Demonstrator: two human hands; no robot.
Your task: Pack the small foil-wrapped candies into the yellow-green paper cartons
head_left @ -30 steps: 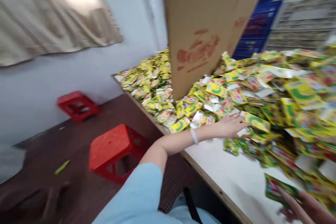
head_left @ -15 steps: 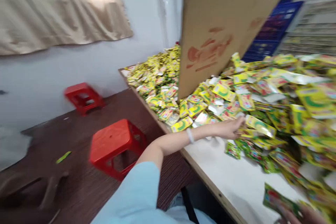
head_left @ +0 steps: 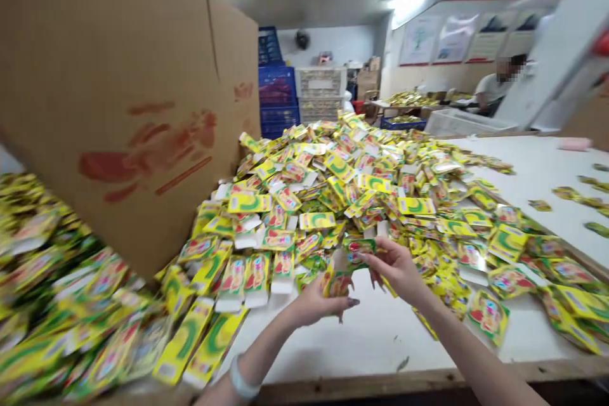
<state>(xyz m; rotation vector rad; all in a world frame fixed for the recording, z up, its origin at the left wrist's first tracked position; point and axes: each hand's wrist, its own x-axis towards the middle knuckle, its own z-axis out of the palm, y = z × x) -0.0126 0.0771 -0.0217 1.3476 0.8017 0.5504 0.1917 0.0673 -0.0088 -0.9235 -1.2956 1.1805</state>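
Note:
Over the front of the white table [head_left: 309, 361], my left hand [head_left: 318, 301] is closed around a small yellow-and-red box [head_left: 337, 282] with a pale open flap at its top. Just to the right, my right hand [head_left: 397, 266] pinches a green packet [head_left: 356, 250] at its right end. The packet's left end is beside the top of the box; whether it is inside is unclear. Behind both hands rises a large heap of yellow and green boxes [head_left: 337, 168]. Small yellow packets [head_left: 440, 279] lie right of my right hand.
A tall cardboard panel [head_left: 143, 76] stands at the left, with more packs [head_left: 38, 317] beside it. Blue crates [head_left: 278, 101] and pale crates [head_left: 321, 85] are stacked behind. At the back right a person [head_left: 497, 85] is near a white bin [head_left: 471, 122].
The view has swung right, away from the red stools and curtain. My left hand has moved from the heap to beside my right hand and now holds a box. The green packet is still in my right hand.

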